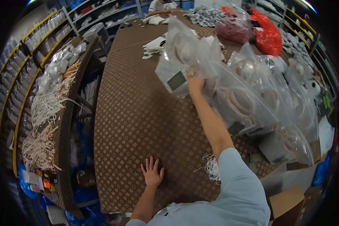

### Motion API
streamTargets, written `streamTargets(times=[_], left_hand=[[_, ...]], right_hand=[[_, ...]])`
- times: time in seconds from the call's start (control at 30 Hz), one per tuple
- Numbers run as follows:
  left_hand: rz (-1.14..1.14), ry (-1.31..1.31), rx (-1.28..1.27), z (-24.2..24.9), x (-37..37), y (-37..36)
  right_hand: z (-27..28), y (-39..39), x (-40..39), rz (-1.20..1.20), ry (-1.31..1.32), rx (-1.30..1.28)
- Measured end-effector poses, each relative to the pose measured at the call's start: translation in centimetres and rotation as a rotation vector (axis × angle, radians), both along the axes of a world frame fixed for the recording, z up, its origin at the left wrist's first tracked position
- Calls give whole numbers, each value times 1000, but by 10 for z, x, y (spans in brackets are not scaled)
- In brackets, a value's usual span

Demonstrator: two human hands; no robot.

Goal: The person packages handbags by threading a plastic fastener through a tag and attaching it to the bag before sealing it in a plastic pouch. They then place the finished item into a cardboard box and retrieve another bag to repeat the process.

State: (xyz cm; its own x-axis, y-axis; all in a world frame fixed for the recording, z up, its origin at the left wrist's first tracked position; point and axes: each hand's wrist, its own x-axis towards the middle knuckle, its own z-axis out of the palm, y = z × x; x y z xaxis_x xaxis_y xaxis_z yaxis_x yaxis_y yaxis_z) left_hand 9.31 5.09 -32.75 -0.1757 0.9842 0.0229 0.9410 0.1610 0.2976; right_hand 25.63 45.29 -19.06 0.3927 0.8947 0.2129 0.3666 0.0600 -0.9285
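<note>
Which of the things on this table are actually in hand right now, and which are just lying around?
In hand:
right hand gripping the clear bag
left hand flat on the table

Lying about:
pile of clear bags
red bags
white string
cardboard box

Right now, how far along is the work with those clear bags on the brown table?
Done: nothing clearly finished; the patterned table in front of the person holds no bag set aside. In hand: the right hand grips one clear bag with a label, lifted off the pile. The left hand rests flat on the table. Left: a pile of clear bags holding coiled items on the right.
</note>
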Motion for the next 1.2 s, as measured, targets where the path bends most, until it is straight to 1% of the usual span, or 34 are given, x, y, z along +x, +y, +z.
streamTargets(times=[0.03,0.07,0.1,0.13,0.17,0.23,0.27,0.3,0.33,0.37,0.4,0.43,0.47,0.5,0.53,0.57,0.6,0.63,0.7,0.73,0.77,0.8,0.83,0.87,0.9,0.93,0.97,1.0,1.03,1.07,1.1,1.13,1.17,1.2], left_hand=[[7,-2,28,-2,0,0],[57,-17,21,-2,1,-1],[39,-11,3,-1,1,-1],[20,-3,-11,0,0,-1],[66,-14,-8,1,0,0],[31,-48,-41,3,0,-1],[85,-66,-48,3,0,0],[53,-62,-56,5,0,1],[37,-62,-65,9,2,0],[39,-77,-34,8,3,1],[18,-84,-19,8,2,3],[18,-85,-8,6,1,1],[16,-116,51,0,1,-2],[15,-135,112,-6,1,-2],[22,-158,132,-10,1,-2],[15,-184,151,-15,1,-1],[21,-208,168,-19,3,-1],[4,-231,194,-23,1,-2],[-11,-233,84,-12,0,0],[10,-245,95,-17,2,0],[23,-243,184,-22,4,1],[38,-240,276,-24,5,2],[55,-244,297,-20,1,4],[124,-444,214,-11,-4,6],[188,-648,128,0,-9,3],[203,-661,147,14,-13,-14],[373,-857,464,31,-19,-44],[543,-1034,786,42,-27,-79],[617,-898,903,46,-40,-122],[777,-820,1009,51,-54,-171],[968,-794,1110,47,-70,-223],[1254,-860,1147,36,-81,-275],[1433,-690,1188,8,-93,-332],[1588,-585,1091,-3,-99,-391]], right_hand=[[-3,20,-3,-66,-85,45],[-7,38,-4,-180,-80,117],[-11,54,-4,-293,-72,193],[-20,70,-1,-388,-81,117],[-30,88,2,-487,-92,43],[-53,102,16,-474,-180,150],[-62,104,20,-408,-102,69],[-70,108,25,-332,-35,-20],[-93,131,34,-346,-201,-77],[-83,116,34,-264,-411,135],[-63,100,34,-154,-545,136],[-73,114,43,-91,-567,132],[-88,142,53,-161,-540,-231],[-94,162,68,68,-580,-221],[-138,229,96,77,-560,-30],[-95,153,75,262,-434,58],[-90,134,63,149,-502,101],[-94,120,52,12,-564,155],[-123,65,34,215,-634,486],[-123,-6,10,486,-589,392],[-122,-92,-23,738,-540,293],[-126,-152,-39,941,-592,158],[-126,-205,-57,1110,-513,35],[-131,-250,-70,1104,-618,13],[-143,-278,-77,1095,-724,-11],[-170,-286,-76,1206,-644,72],[-188,-292,-72,1315,-564,145],[-184,-306,-69,1330,-584,148],[-175,-329,-69,1225,-885,228],[-170,-347,-76,1094,-1171,315],[-173,-348,-73,1082,-1198,307],[-171,-347,-72,1096,-1201,327],[-172,-342,-70,1109,-1190,354],[-171,-339,-71,1126,-1182,381]])
